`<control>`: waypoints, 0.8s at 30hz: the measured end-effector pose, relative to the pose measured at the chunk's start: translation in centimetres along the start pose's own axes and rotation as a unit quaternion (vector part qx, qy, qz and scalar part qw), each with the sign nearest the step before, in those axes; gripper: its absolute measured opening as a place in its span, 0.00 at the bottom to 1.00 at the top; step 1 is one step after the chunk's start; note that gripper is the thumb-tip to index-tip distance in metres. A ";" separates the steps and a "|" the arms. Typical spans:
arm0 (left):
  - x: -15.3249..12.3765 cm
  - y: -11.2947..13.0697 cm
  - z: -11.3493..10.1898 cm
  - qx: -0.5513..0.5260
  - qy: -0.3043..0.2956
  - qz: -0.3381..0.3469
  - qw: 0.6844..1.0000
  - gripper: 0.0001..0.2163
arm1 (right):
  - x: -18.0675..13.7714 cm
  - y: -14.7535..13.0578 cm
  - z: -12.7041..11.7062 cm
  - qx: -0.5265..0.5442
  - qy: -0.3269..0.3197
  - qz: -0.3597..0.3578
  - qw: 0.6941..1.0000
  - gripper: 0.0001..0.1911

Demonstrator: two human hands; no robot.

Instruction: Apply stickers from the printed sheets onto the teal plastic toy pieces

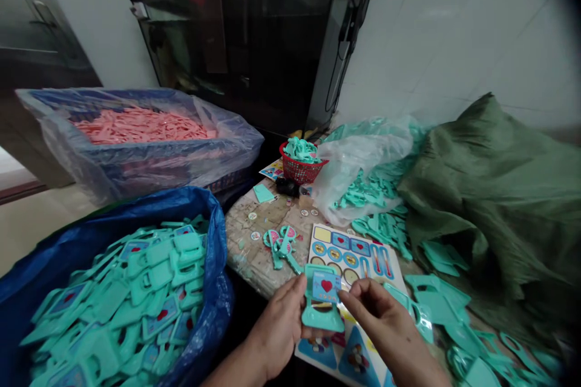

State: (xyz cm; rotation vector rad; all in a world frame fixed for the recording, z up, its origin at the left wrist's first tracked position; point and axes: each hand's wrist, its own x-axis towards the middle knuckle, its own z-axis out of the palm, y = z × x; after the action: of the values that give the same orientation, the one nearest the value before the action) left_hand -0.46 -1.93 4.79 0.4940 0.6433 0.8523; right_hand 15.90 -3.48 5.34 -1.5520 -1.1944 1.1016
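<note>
My left hand [278,328] grips a mint-green plastic toy piece [322,318] with a handle-like cutout, low in the middle of the view. Over the flat upper part of that piece lies a blue sticker [325,286] with a red heart, a little off to the right. The thumb and index finger of my right hand [385,317] pinch the sticker's right edge. Beneath both hands is a sticker sheet [396,261] printed with hearts, round faces, thermometers and triangles; my hands and the toy piece cover part of it.
At left, a blue bag [218,254] holds many green pieces, some with heart stickers. Behind it stands a plastic-lined crate [136,154] of pink parts. A red basket [302,170], small green toys [280,245], loose green pieces [436,296] and a dark green sack [499,181] crowd the table.
</note>
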 end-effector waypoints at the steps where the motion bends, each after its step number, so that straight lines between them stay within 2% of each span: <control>1: -0.2 -0.1 0.1 0.002 0.001 0.003 1.000 0.17 | -0.1 0.1 0.1 -0.006 0.003 -0.002 1.000 0.18; 10: -1.3 0.0 0.5 0.078 0.036 0.005 0.996 0.19 | -0.7 0.0 0.5 -0.019 -0.004 -0.031 0.999 0.17; 16: -1.4 0.0 0.4 0.089 0.054 0.004 0.995 0.21 | -0.7 -0.1 0.8 -0.021 -0.007 -0.039 0.999 0.17; 24: -1.3 -0.3 -0.2 0.103 0.043 0.011 0.994 0.21 | -1.0 -1.2 1.0 -0.028 0.002 -0.042 0.999 0.18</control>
State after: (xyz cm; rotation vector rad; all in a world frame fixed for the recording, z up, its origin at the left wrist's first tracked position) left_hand -1.05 -3.16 4.85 0.6538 0.8105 0.8351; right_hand 14.48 -4.14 6.44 -1.5312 -1.2865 1.0168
